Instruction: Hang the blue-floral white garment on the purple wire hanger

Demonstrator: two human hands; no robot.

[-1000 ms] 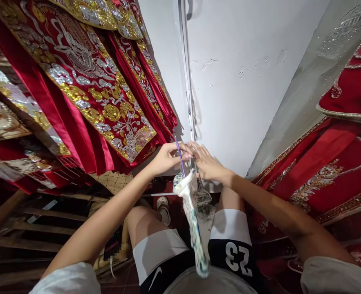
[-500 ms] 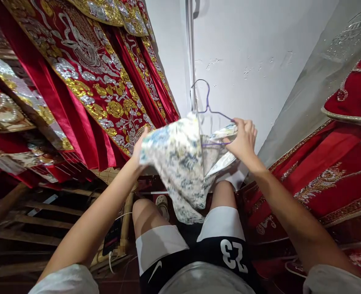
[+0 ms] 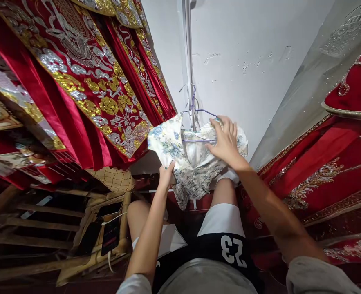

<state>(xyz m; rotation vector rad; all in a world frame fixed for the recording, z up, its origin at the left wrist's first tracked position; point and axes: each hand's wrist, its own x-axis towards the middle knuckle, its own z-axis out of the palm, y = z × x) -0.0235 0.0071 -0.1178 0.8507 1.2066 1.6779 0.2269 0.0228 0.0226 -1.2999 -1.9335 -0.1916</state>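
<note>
A white floral top with blue and yellow print hangs on a thin purple hanger, in front of my knees. Its neckline gapes open, so the hanger's lower bar shows across it. My left hand pinches the side of the top below the left sleeve, thumb on the front. Over the shoulder at the right lies my right hand, its fingers curled on the cloth and hanger and its thumb near the lower bar. The hanger's hook is up by a metal pole, and I cannot tell whether they touch.
A red gown with gold and silver embroidery hangs at the left. More red beaded garments hang at the right. The metal pole stands against the white wall. A phone with a white cable lies on a bamboo chair.
My left hand has moved from the left sleeve down and right to the top's side. The top and hanger have shifted slightly left and turned more front-on. My right hand has come left over the shoulder.
</note>
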